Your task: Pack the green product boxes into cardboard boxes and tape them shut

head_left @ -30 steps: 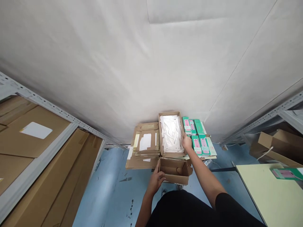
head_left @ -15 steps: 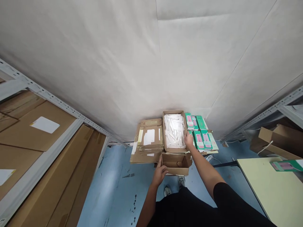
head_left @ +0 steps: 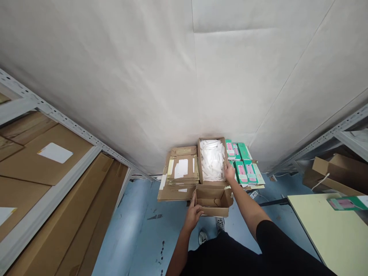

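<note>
My left hand [head_left: 193, 213] is closed on the left wall of a small open cardboard box [head_left: 216, 212], with nothing visible inside. My right hand [head_left: 229, 172] is closed on the right wall of a larger open cardboard box [head_left: 200, 165] behind it. Thin white packets [head_left: 212, 159], heaped loosely, fill this larger box; their exact kind is hard to make out. Right of that hand stand several green boxes [head_left: 251, 172] with pink panels. To the left lies a stack of flattened cardboard [head_left: 182, 181] with white labels on top.
Shelving with large cartons [head_left: 69, 199] rises on the left. At the right, a pale tabletop [head_left: 324, 234] carries a green-and-pink box [head_left: 346, 202], with an open carton [head_left: 345, 168] behind. A grey wall covering [head_left: 161, 84] stands behind the boxes; the floor [head_left: 129, 234] is blue.
The view has tilted up slightly, so the boxes sit a little lower in the picture. The white packets lie somewhat differently in their box. Both hands keep their grips.
</note>
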`<state>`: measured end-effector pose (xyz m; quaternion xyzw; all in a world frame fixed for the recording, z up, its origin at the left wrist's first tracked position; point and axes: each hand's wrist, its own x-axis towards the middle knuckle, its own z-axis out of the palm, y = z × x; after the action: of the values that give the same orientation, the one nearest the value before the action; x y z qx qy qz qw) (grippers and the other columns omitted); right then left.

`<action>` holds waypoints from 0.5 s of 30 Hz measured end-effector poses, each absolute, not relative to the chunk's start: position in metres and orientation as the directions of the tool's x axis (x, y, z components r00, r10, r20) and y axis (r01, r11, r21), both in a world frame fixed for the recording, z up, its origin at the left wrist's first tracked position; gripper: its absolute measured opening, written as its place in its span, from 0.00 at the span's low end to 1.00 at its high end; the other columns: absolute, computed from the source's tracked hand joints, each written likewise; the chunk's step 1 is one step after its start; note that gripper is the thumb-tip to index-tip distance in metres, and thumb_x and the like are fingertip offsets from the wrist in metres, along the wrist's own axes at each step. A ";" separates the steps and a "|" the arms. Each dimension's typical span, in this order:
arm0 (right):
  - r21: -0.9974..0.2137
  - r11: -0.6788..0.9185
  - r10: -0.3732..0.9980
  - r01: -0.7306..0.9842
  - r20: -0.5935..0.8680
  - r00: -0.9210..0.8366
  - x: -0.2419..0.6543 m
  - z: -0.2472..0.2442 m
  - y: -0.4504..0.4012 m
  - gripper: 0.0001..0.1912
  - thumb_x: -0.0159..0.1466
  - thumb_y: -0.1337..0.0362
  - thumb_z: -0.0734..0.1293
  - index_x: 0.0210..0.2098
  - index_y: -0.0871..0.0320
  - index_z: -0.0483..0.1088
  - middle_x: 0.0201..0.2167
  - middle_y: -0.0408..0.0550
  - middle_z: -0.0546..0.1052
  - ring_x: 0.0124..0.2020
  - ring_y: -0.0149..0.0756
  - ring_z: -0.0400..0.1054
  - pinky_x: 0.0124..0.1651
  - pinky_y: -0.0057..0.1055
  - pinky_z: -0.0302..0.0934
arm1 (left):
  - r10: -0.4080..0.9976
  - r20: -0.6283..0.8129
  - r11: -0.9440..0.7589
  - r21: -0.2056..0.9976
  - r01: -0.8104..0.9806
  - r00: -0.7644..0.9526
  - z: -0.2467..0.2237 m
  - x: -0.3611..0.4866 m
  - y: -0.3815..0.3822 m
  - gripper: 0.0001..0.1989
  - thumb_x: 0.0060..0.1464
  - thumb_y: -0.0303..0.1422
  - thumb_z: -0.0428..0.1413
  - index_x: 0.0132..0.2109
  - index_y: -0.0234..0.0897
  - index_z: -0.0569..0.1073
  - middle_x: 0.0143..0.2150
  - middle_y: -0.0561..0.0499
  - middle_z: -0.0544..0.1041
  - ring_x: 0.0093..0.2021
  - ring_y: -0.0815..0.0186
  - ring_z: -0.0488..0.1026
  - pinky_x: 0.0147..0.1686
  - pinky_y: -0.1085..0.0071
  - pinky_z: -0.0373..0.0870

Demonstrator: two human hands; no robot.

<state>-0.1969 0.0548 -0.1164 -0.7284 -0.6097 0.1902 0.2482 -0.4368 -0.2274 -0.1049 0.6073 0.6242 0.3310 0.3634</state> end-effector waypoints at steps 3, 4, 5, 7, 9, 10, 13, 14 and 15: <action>-0.615 -0.172 0.982 0.770 -0.046 0.182 -0.196 -0.114 0.056 0.31 0.69 0.63 0.59 0.69 0.67 0.63 0.49 0.62 0.82 0.49 0.50 0.77 0.54 0.36 0.65 | 0.999 -0.048 0.052 0.844 0.535 -0.023 -0.108 -0.438 -0.228 0.04 0.58 0.28 0.59 0.40 0.38 0.79 0.80 0.43 0.45 0.76 0.49 0.55 0.69 0.52 0.62; -0.624 -0.190 0.979 0.758 -0.067 0.190 -0.197 -0.113 0.056 0.32 0.68 0.62 0.60 0.70 0.67 0.62 0.50 0.62 0.82 0.50 0.50 0.77 0.55 0.37 0.65 | 0.999 -0.043 0.052 0.840 0.540 -0.030 -0.108 -0.438 -0.228 0.05 0.58 0.28 0.59 0.40 0.38 0.79 0.80 0.43 0.46 0.75 0.49 0.56 0.69 0.52 0.62; -0.635 -0.204 0.977 0.745 -0.078 0.201 -0.197 -0.111 0.055 0.34 0.67 0.62 0.61 0.70 0.67 0.61 0.51 0.63 0.81 0.51 0.50 0.76 0.56 0.38 0.65 | 0.999 -0.037 0.050 0.837 0.545 -0.034 -0.108 -0.438 -0.228 0.05 0.58 0.28 0.59 0.40 0.38 0.80 0.80 0.44 0.46 0.75 0.49 0.56 0.69 0.53 0.63; -0.671 -0.189 0.975 0.717 -0.045 0.216 -0.197 -0.108 0.054 0.38 0.64 0.61 0.63 0.71 0.66 0.58 0.56 0.63 0.79 0.56 0.52 0.74 0.60 0.41 0.64 | 0.999 -0.023 0.041 0.831 0.554 -0.040 -0.107 -0.438 -0.229 0.05 0.58 0.28 0.59 0.40 0.38 0.80 0.80 0.44 0.46 0.75 0.49 0.57 0.69 0.53 0.62; -0.710 -0.105 0.980 0.696 0.044 0.193 -0.196 -0.103 0.053 0.40 0.62 0.60 0.63 0.72 0.65 0.57 0.60 0.62 0.76 0.62 0.52 0.70 0.64 0.43 0.62 | 0.999 -0.006 0.030 0.828 0.560 -0.045 -0.106 -0.438 -0.228 0.05 0.58 0.29 0.59 0.41 0.38 0.80 0.80 0.45 0.46 0.75 0.49 0.56 0.70 0.53 0.62; -0.721 -0.053 0.982 0.691 0.086 0.166 -0.196 -0.100 0.052 0.40 0.61 0.60 0.64 0.72 0.64 0.57 0.62 0.61 0.74 0.64 0.52 0.67 0.66 0.43 0.61 | 0.999 0.002 0.024 0.828 0.561 -0.045 -0.105 -0.438 -0.227 0.05 0.58 0.29 0.59 0.41 0.38 0.80 0.80 0.45 0.46 0.76 0.49 0.54 0.70 0.52 0.62; -0.708 -0.018 0.990 0.706 0.088 0.114 -0.196 -0.094 0.053 0.41 0.59 0.61 0.65 0.71 0.64 0.57 0.65 0.60 0.72 0.65 0.49 0.66 0.67 0.41 0.60 | 0.999 0.004 0.016 0.837 0.547 -0.034 -0.103 -0.436 -0.223 0.05 0.59 0.30 0.60 0.41 0.38 0.80 0.80 0.45 0.46 0.77 0.48 0.52 0.69 0.51 0.62; -0.693 -0.056 0.991 0.719 0.048 0.123 -0.196 -0.093 0.053 0.41 0.59 0.62 0.65 0.71 0.64 0.58 0.64 0.60 0.73 0.64 0.49 0.67 0.66 0.40 0.61 | 1.000 -0.004 0.019 0.840 0.541 -0.029 -0.103 -0.436 -0.222 0.05 0.59 0.30 0.60 0.42 0.38 0.80 0.80 0.45 0.46 0.77 0.48 0.52 0.69 0.51 0.63; -0.674 -0.102 0.990 0.732 0.003 0.140 -0.197 -0.092 0.054 0.41 0.59 0.62 0.66 0.70 0.64 0.59 0.62 0.60 0.74 0.62 0.49 0.69 0.64 0.39 0.63 | 1.000 -0.012 0.024 0.843 0.537 -0.025 -0.102 -0.435 -0.222 0.05 0.59 0.30 0.60 0.41 0.38 0.80 0.80 0.45 0.46 0.77 0.48 0.52 0.69 0.52 0.63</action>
<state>-0.1970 0.0541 -0.0923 -0.7037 -0.6119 0.2358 0.2735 -0.4351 -0.2216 -0.1021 0.6101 0.6297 0.3404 0.3397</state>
